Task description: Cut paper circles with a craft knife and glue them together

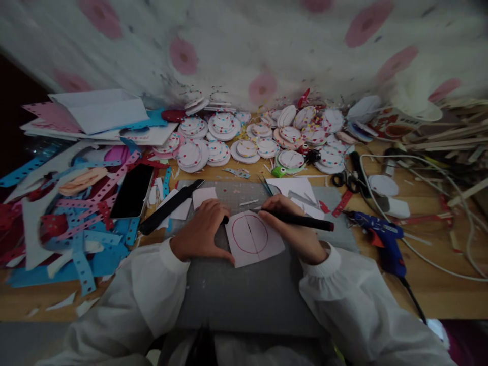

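A white paper square (pixel 240 248) with a red circle drawn on it lies on the grey cutting mat (pixel 244 300); a dark slit runs down through the circle. My left hand (pixel 204 230) rests at the paper's left side, thumb and fingers spread, with a small dark object by its index fingertip. Fingers closed, my right hand (pixel 292 223) is at the paper's upper right edge and holds a black pen (pixel 310 222) with a dark red end. The pen's tip points left, near the top of the circle.
Layered paper discs with coloured dots (pixel 223 124) are heaped behind the mat. Paper strips and a phone (pixel 132 191) lie left, beside a long black cutter (pixel 171 206). To the right are a blue glue gun (pixel 385 239), its white cable, scissors (pixel 345 179) and wooden sticks (pixel 453 132).
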Demonstrator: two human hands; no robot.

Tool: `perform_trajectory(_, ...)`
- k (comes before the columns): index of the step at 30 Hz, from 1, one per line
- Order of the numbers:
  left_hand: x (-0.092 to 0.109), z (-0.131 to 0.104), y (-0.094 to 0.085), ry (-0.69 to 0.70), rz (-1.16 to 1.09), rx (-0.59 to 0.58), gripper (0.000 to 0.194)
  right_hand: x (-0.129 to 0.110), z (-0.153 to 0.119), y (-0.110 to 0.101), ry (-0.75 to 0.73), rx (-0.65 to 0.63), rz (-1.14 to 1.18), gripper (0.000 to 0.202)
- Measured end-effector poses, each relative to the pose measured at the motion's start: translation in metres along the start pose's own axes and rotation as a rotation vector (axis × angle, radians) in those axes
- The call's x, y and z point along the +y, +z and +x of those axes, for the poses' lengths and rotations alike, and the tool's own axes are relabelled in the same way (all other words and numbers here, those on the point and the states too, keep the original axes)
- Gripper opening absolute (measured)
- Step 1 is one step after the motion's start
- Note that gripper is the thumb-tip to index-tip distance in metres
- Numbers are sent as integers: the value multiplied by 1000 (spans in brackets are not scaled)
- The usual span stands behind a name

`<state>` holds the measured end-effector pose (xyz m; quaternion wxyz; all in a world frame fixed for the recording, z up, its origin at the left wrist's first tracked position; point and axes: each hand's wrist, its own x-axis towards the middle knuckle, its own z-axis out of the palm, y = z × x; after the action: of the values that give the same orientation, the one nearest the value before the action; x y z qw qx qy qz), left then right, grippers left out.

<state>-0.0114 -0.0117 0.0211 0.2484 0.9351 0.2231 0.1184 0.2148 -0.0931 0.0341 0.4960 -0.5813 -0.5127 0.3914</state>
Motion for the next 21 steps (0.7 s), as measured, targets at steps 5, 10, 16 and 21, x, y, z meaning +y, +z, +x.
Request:
perform_trajectory(5,0,0,3,-14,34,3,76,6,-5,12,-28,17,-60,22)
perform_trajectory(10,0,0,4,-12,59,6,76,4,-8,15,-81,-7,-80,17)
perform_trajectory(16,-2,-1,4,13,52,8,72,7,-15,13,-236,-3,-227,11)
perform_trajectory(21,-3,-2,7,15,56,25,71,11,-16,20,-518,-38,-435,8)
